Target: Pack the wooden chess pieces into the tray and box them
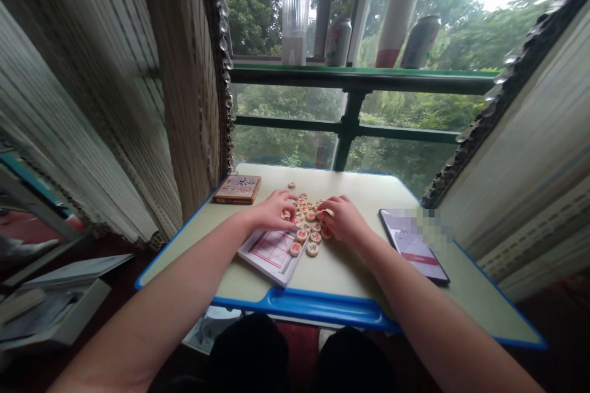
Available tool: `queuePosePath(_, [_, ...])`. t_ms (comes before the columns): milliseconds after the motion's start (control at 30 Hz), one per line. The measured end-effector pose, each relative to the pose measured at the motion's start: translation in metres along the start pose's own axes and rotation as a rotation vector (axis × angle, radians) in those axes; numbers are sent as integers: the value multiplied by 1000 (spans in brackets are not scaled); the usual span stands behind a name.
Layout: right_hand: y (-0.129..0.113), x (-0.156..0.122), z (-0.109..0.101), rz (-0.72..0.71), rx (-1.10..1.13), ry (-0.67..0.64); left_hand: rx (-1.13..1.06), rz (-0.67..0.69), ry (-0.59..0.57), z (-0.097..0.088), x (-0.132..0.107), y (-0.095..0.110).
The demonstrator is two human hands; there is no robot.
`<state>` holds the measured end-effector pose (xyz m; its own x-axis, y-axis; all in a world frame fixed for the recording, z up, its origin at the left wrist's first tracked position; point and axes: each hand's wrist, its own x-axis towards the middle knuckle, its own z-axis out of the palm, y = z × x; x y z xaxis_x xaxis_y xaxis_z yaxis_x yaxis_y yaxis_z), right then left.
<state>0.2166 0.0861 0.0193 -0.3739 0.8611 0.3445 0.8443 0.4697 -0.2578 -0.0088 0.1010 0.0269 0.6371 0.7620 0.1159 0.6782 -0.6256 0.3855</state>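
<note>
A cluster of round wooden Chinese chess pieces with red and dark characters lies at the middle of the table, some overlapping the edge of a folded paper chessboard. My left hand is at the cluster's left side, thumb and fingers apart, touching or very near the pieces. On the opposite side my right hand curves its fingers against the pieces; they look apart, though its fingertips are partly hidden. One chess piece sits alone behind the cluster.
The pale table has a blue edge and front groove. A flat wooden box stands at back left, and a tablet-like device lies at right. Curtains flank the window; cans stand on its ledge.
</note>
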Motion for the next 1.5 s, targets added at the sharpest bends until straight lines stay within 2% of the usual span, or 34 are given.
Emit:
queuePosePath(167, [3,1,-1,108,-38,12,-20,44,51,0,-2,0])
queuePosePath(433, [9,5,5,98,-79,-32,-22,40,132,5,3,-1])
queuePosePath(700, [6,8,4,213,-108,-48,-36,33,191,9,9,-3])
queuePosePath(867, [7,9,4,237,-59,-82,-69,36,226,6,8,-5])
queuePosePath(1300, [12,9,5,272,-98,-56,-45,6,247,2,5,-6])
queuePosePath(1500, [13,11,5,271,-101,-33,-47,46,193,1,5,-7])
